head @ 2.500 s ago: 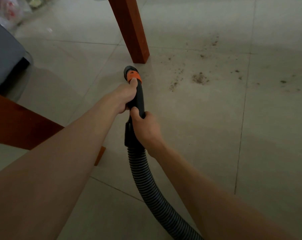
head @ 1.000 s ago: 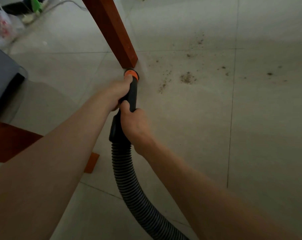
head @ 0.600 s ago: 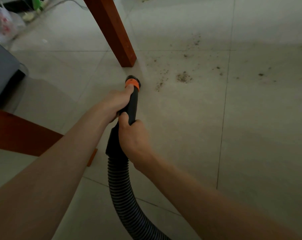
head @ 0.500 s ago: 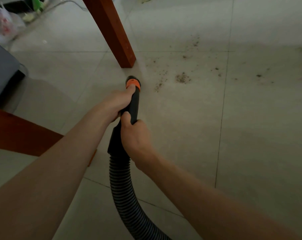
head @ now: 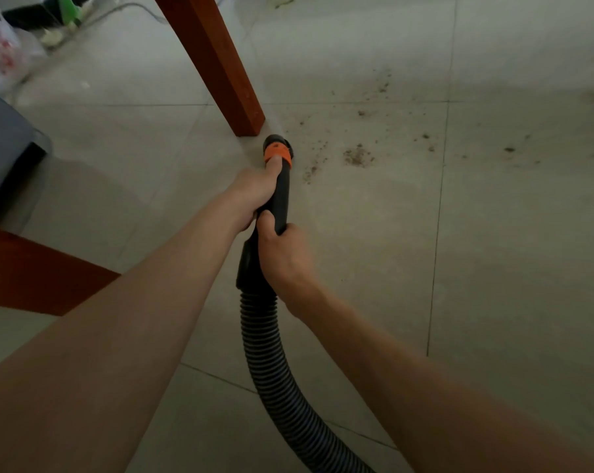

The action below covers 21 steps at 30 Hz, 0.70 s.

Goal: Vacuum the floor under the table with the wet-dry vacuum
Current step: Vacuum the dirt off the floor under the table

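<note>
I hold a black vacuum nozzle [head: 281, 196] with an orange collar [head: 277, 154] in both hands. My left hand [head: 252, 191] grips the tube near the collar, thumb on the orange ring. My right hand [head: 283, 259] grips it lower down, just above the ribbed black hose [head: 271, 363], which curves away to the bottom edge. The nozzle mouth points down at the tiled floor [head: 374, 250] just right of the foot of a red-brown table leg [head: 220, 66]. Brown dirt crumbs [head: 357, 156] lie scattered on the tiles to the right of the nozzle.
A second red-brown wooden piece [head: 32, 271] juts in from the left edge. A dark grey object [head: 2, 145] stands at the left. A plastic bag [head: 2, 52] and clutter lie at the top left. More specks of dirt [head: 508, 149] lie further right.
The nozzle tip drew back from the foot of the table leg and now sits slightly forward again, beside the leg. Both hands keep their grip.
</note>
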Motion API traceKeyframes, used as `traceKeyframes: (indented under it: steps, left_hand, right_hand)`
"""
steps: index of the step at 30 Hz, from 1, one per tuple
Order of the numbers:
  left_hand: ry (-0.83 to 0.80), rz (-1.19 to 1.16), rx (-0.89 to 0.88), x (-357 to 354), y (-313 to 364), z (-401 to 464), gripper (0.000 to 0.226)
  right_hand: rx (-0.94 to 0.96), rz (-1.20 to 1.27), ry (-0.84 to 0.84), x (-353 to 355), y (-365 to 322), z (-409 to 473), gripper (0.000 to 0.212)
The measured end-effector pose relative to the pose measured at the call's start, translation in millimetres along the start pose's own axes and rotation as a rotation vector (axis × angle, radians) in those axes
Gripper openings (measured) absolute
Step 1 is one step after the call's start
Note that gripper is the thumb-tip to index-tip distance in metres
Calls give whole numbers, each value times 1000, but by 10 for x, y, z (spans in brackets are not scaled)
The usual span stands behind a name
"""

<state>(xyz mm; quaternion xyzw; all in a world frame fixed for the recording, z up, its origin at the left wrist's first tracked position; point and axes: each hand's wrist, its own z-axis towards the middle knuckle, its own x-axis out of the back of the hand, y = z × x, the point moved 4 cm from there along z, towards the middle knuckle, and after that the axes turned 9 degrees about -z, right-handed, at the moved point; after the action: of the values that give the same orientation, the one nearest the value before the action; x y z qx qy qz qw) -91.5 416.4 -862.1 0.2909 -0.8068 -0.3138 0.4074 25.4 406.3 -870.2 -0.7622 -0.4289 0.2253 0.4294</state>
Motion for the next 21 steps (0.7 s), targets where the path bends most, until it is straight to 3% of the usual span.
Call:
traceKeyframes:
  steps: [8, 13, 21]
  left_hand:
    - [152, 73, 42, 368, -212, 12, 58]
    - [67, 4, 42, 453, -350, -117, 52]
    - [-56, 59, -3, 347, -406, -346, 45]
  right_hand:
    - [-27, -27, -218, -165, -32, -109, 34]
    - [-20, -123, -227, -288, 79, -191, 47]
    - [-89, 53, -287, -295, 297, -372, 50]
